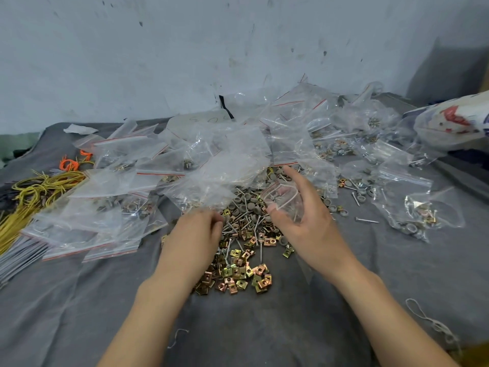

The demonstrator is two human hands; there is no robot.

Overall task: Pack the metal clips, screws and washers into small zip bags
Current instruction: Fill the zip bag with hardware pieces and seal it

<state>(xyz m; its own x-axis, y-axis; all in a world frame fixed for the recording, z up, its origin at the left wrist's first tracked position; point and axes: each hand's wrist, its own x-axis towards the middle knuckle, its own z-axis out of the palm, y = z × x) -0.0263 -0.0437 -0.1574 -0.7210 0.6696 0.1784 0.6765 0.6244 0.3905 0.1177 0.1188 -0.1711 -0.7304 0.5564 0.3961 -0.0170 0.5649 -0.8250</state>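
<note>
Right hand pinches an open bag between thumb and fingers, above the washers. Left hand has its fingertips bent into the screws; cannot tell its grip. Clips are heaped on the cloth between the wrists.

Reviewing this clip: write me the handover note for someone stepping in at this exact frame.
Left hand: fingers curled at the loose heap; whether it holds a part is unclear.
Right hand: pinches a small zip bag above the heap.
Metal clips, screws and grey washers lie heaped on the grey cloth.
Done: many filled bags lie left and right.
Left: bag the remaining heap.
</note>
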